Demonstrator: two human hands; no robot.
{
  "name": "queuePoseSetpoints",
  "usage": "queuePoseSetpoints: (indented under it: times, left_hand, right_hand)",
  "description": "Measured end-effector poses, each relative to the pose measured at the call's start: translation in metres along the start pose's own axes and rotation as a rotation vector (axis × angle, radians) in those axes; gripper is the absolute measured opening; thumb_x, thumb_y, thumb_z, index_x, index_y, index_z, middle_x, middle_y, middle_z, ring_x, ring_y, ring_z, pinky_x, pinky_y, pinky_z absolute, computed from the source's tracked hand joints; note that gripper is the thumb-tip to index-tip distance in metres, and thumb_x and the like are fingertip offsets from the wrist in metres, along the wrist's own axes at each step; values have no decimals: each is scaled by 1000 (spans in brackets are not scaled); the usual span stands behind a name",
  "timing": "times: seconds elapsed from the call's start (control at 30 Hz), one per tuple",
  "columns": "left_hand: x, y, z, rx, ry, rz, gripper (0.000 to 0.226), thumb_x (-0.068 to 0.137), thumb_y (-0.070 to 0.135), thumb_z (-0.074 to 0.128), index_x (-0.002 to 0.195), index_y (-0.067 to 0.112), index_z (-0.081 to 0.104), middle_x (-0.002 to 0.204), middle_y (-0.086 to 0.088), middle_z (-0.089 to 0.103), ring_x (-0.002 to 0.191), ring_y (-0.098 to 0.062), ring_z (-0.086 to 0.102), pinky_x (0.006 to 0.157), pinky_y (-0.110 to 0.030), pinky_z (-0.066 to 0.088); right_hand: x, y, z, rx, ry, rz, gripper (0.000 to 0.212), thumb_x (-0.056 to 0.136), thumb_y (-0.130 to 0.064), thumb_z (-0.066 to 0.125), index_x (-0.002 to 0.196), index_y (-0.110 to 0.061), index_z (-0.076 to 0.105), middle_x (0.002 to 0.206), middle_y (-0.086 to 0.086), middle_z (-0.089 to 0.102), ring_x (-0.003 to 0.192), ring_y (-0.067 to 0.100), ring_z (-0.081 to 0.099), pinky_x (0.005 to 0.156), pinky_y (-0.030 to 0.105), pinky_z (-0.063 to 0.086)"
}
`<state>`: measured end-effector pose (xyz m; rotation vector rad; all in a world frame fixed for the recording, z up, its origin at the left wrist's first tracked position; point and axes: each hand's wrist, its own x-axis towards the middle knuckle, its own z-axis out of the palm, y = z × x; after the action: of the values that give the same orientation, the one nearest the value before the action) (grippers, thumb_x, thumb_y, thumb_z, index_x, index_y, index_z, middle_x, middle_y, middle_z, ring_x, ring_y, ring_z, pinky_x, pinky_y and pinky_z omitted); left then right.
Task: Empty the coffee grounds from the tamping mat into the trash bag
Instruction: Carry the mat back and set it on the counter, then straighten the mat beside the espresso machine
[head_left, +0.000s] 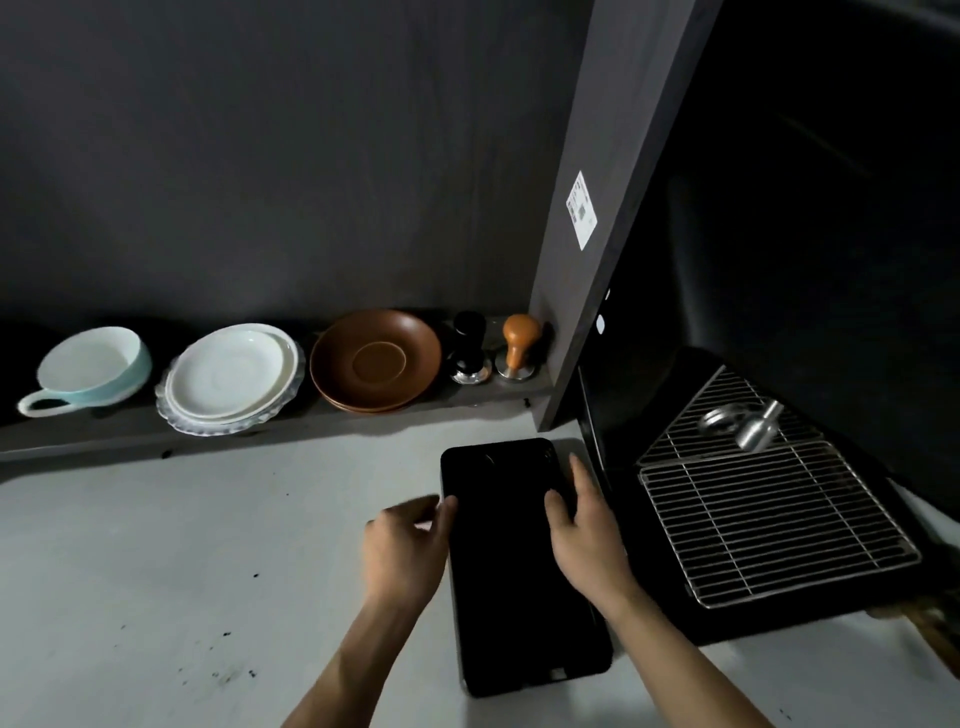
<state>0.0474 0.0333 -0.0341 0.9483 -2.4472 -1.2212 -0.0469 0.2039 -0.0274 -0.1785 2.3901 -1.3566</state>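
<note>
A black rectangular tamping mat (511, 582) lies flat on the pale counter (182, 571), just left of the espresso machine's drip tray. My left hand (408, 545) is at the mat's left edge, fingers spread and a fingertip touching the rim. My right hand (584, 525) rests on the mat's right edge, thumb on top of the mat and fingers along its side. Whether either hand grips the mat is not clear. Grounds on the dark mat cannot be made out. No trash bag is in sight.
A wire drip-tray grate (769, 525) with a metal spout (756, 428) above it sits at right. On the back ledge stand a pale cup (93, 371), white saucers (231, 382), brown saucers (376, 361), a black tamper (470, 348) and a wood-handled tamper (519, 345). Dark specks dot the counter.
</note>
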Motion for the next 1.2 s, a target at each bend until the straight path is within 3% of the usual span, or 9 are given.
queuePoseSetpoints:
  times: [0.07,0.17,0.23,0.3,0.43,0.6,0.77,0.9,1.2]
  left_hand:
    - [19,23,-16,-44,100,131,18,88,35,72,95,19,80,76,7,77,60,6,63,56,-7,46]
    - [61,61,-40,-51,192,307,26,83,26,77,106,14,76,83,13,71,72,4,64,61,5,38]
    - [88,81,-49,-24,201,356,36,81,24,79,114,11,73,90,6,75,81,2,64,70,0,41]
    - [109,94,-50,4,145,365,46,81,24,79,123,8,68,99,-5,78,90,-15,70,81,-19,49]
    - [140,104,-40,41,11,417,54,82,17,78,133,9,62,112,-12,75,97,-26,71,85,-28,52]
    - [166,101,-24,129,-90,466,55,77,19,82,129,11,63,118,-10,73,107,-27,67,86,-24,44]
    - [164,93,-17,53,-55,454,44,74,15,83,115,13,68,99,0,72,88,-10,61,71,-13,42]
    - [149,91,-25,-17,-18,430,42,73,17,84,112,17,69,91,6,69,83,-12,65,72,-18,46]
    - [95,72,-27,-97,-92,377,44,71,5,83,111,16,71,93,3,72,88,-14,70,83,-34,59]
  right_hand:
    - [5,-32,-5,-72,124,-229,49,97,-19,56,144,-18,44,148,2,48,136,15,43,108,22,31]
    - [31,-81,-15,-148,254,-438,40,91,-8,63,130,-9,57,123,11,64,104,21,64,92,28,49]
    - [50,-107,-19,-182,280,-493,41,89,-6,64,129,-6,57,122,12,63,91,23,65,86,29,52]
    - [69,-123,-18,-217,264,-508,44,88,-4,64,131,-5,54,130,14,57,100,29,64,93,38,52]
    - [100,-134,-8,-357,217,-459,54,86,-3,66,137,-7,49,137,15,53,121,33,53,102,35,40]
    - [118,-131,1,-393,175,-383,54,86,-3,67,137,-9,50,135,17,54,124,34,51,103,38,41]
    - [119,-123,1,-355,196,-375,51,85,1,67,133,-11,53,128,17,56,117,33,54,94,33,42]
    - [107,-115,-9,-303,181,-400,53,84,3,68,133,-13,55,127,15,57,113,30,56,88,22,36]
    - [63,-81,-27,-256,84,-342,51,84,-3,70,131,-19,55,118,4,60,112,28,60,97,37,48]
